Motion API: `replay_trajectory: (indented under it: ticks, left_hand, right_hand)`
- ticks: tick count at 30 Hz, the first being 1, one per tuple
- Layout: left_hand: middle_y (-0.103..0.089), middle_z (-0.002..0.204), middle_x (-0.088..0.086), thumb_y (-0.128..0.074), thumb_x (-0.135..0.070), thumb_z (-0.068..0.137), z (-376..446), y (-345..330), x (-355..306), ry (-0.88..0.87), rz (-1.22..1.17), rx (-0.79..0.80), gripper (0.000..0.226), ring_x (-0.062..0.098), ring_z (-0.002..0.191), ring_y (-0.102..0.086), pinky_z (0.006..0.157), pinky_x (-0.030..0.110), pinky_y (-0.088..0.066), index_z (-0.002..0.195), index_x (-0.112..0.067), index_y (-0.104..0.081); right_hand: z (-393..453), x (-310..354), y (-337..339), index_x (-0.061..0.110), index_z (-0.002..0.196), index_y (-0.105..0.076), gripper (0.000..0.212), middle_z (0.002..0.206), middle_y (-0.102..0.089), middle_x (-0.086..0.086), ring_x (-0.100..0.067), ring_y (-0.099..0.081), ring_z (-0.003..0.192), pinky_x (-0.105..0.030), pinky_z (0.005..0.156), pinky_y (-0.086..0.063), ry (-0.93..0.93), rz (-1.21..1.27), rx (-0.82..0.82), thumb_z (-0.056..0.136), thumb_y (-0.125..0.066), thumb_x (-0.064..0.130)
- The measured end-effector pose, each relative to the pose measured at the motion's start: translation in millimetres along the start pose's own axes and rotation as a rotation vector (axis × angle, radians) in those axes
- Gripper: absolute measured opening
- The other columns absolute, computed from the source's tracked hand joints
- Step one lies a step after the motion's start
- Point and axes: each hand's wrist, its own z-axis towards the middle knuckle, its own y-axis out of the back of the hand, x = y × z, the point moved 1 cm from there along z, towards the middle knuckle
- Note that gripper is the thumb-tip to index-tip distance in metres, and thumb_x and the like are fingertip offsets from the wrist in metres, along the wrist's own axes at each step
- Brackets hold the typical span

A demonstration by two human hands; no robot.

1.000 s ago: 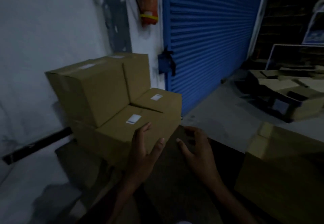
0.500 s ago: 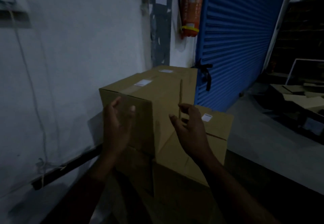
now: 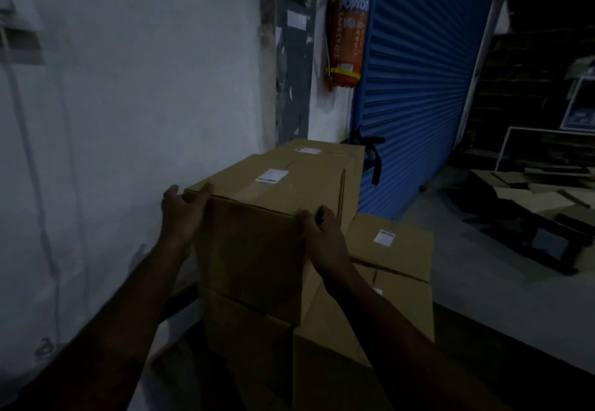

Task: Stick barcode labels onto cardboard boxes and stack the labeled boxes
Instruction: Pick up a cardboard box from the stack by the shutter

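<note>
Both hands on the top front box [image 3: 257, 249] of the stack, dead centre of view. Left hand [image 3: 182, 214] gripping the upper left corner at 9 o'clock of that box, fingers wrapped over the top edge, thumb out on the left side. Right hand [image 3: 322, 237] clamped on the upper right corner at 3 o'clock, fingers curled round the vertical edge; something small and dark near the fingers, can't tell what. Box already carrying a barcode label [image 3: 271, 176] on its top face, toward 12 o'clock from the hands. Sitting on a lower box [image 3: 248, 352] directly beneath, front faces roughly flush, slight overhang possible but too dim to call. Second top-tier box [image 3: 325, 156] butted up behind at 12 o'clock, also labelled [image 3: 307, 150]. Lower tier at 3 o'clock: another box [image 3: 402, 259] with its own label [image 3: 383, 237], nothing stacked on it yet. Judgement: well into the job, at least three labelled boxes visible and stacked against the wall [image 3: 128, 105]; current step looks like seating or squaring this box, labelling on it done. Left to do: let go once aligned, then presumably fill the open spot on the 3 o'clock box. Flat cardboard and clutter [image 3: 531, 191] on the floor at 2 o'clock, unclear whether any of it is unlabelled stock, so remaining count unknown. Fire extinguisher [image 3: 346, 34] and blue roller shutter [image 3: 418, 72] at 1 o'clock, not in play. Very low light, fine detail unreliable.
</note>
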Motion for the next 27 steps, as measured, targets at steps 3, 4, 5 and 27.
replay_trajectory:
  ticks: [3, 4, 5, 27]
  left_hand:
    - [-0.038, 0.148, 0.015, -0.072, -0.055, 0.085, -6, 9, -1, 0.0, 0.0, -0.019, 0.077, 0.032, 0.125, -0.05, 0.098, 0.04, -0.048, 0.145, -0.013, -0.047]
    - [-0.043, 0.143, 0.014, -0.074, -0.056, 0.081, -12, 14, -1, -0.014, -0.023, -0.027, 0.075, 0.029, 0.119, -0.054, 0.093, 0.038, -0.05, 0.14, -0.015, -0.053]
    - [-0.048, 0.139, 0.012, -0.076, -0.058, 0.077, -21, 19, -3, -0.025, -0.048, -0.035, 0.075, 0.026, 0.115, -0.057, 0.089, 0.036, -0.051, 0.136, -0.016, -0.056]
    - [-0.057, 0.13, -0.015, -0.072, -0.019, 0.089, -419, -48, -73, -0.134, -0.394, 0.392, 0.047, 0.008, 0.124, -0.054, 0.107, 0.043, -0.046, 0.131, -0.028, -0.054]
  right_hand:
    - [-13, 7, 4, 0.024, 0.1, -0.055, 0.019, 0.099, -0.06, 0.004, -0.012, -0.058, 0.092, -0.028, 0.072, -0.047, 0.004, 0.041, -0.001, 0.098, -0.047, 0.041]
    - [-20, 11, 8, 0.026, 0.096, -0.054, 0.015, 0.095, -0.057, 0.009, -0.007, -0.056, 0.089, -0.025, 0.072, -0.045, -0.001, 0.075, 0.003, 0.099, -0.046, 0.038]
    - [-26, 14, 13, 0.029, 0.096, -0.052, 0.011, 0.093, -0.054, 0.016, -0.001, -0.053, 0.086, -0.02, 0.07, -0.041, -0.005, 0.109, 0.009, 0.101, -0.044, 0.036]
    - [-324, -5, 293, 0.037, 0.132, -0.046, 0.036, 0.113, -0.054, 0.026, 0.019, -0.053, 0.098, -0.009, 0.079, -0.047, -0.015, 0.093, -0.519, 0.104, -0.029, 0.02]
